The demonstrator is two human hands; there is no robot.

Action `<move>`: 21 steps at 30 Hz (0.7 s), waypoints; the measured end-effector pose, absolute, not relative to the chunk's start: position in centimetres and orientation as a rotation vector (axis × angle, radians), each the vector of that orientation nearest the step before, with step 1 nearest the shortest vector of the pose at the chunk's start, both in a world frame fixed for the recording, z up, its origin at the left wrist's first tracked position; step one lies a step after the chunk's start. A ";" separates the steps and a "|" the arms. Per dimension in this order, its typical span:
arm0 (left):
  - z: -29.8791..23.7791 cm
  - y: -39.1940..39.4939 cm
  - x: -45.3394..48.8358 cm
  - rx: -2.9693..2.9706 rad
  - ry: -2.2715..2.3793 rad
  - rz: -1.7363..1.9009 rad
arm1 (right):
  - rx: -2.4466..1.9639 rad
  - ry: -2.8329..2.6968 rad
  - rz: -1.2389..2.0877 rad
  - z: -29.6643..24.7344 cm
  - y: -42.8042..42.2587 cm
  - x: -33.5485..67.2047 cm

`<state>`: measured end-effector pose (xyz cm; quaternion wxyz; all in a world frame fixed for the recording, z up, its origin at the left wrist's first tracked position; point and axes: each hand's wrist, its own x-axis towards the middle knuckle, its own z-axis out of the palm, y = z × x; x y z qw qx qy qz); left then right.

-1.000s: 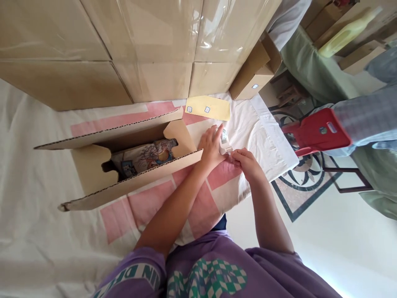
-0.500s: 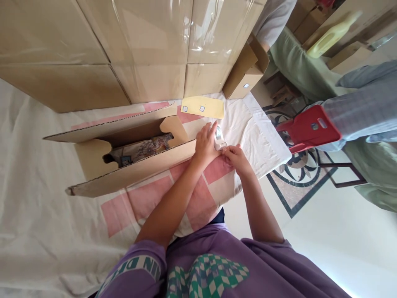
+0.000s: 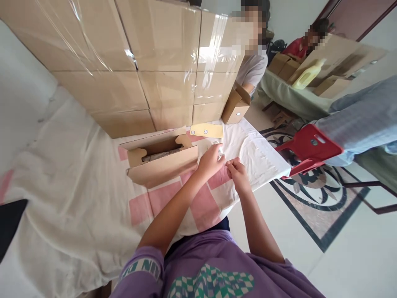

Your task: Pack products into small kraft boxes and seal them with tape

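Note:
My left hand (image 3: 211, 162) is closed around a small white tape dispenser (image 3: 221, 153), mostly hidden behind its fingers, on the cloth-covered table. Just to the right, my right hand (image 3: 237, 169) is pinched close to the dispenser's near end. Whatever lies between those fingertips is too small to make out. Left of my hands stands an open cardboard box (image 3: 164, 169) with its long flaps raised, and a patterned item (image 3: 163, 154) shows inside it. Beyond the dispenser lies a yellow card strip (image 3: 214, 130) bearing two small white stickers.
Stacked, taped cartons (image 3: 167, 89) wall off the table's far side. A small open carton (image 3: 234, 108) stands at the far right corner, near another person's arm (image 3: 248, 87). A red chair (image 3: 313, 145) with a seated person is to the right, past the table edge.
My view has tilted upward, showing more of the carton stack and people behind. My right hand's fingertips have drawn slightly away from the dispenser, which my left hand still holds.

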<state>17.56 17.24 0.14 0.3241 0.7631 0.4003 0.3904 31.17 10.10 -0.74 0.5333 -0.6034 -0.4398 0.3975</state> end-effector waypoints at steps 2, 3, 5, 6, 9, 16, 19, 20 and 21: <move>2.8 15.0 15.4 1.984 1.036 1.014 | -1.375 -1.129 0.879 0.7 9.2 30.2; 3.9 13.8 14.3 1.964 1.059 1.024 | -1.340 -1.195 0.834 1.4 8.7 29.6; 5.2 11.5 12.0 1.954 1.135 1.074 | -1.257 -1.355 0.762 2.8 7.8 28.4; 5.4 10.5 10.9 1.950 1.144 1.103 | -1.214 -1.431 0.744 3.3 7.3 27.8; 4.8 8.2 8.6 1.925 1.069 1.195 | -1.091 -1.592 0.766 3.8 6.0 26.1; 2.9 6.5 6.8 1.843 0.983 1.271 | -0.927 -1.698 0.873 3.0 5.2 24.6; 2.8 6.7 7.0 1.905 1.004 1.299 | -0.953 -1.697 0.925 2.7 5.5 24.6; 2.8 6.6 7.0 1.951 1.023 1.336 | -0.964 -1.684 0.945 2.6 5.6 24.6; 2.8 6.5 7.0 2.011 1.045 1.380 | -0.985 -1.669 0.965 2.4 5.9 24.8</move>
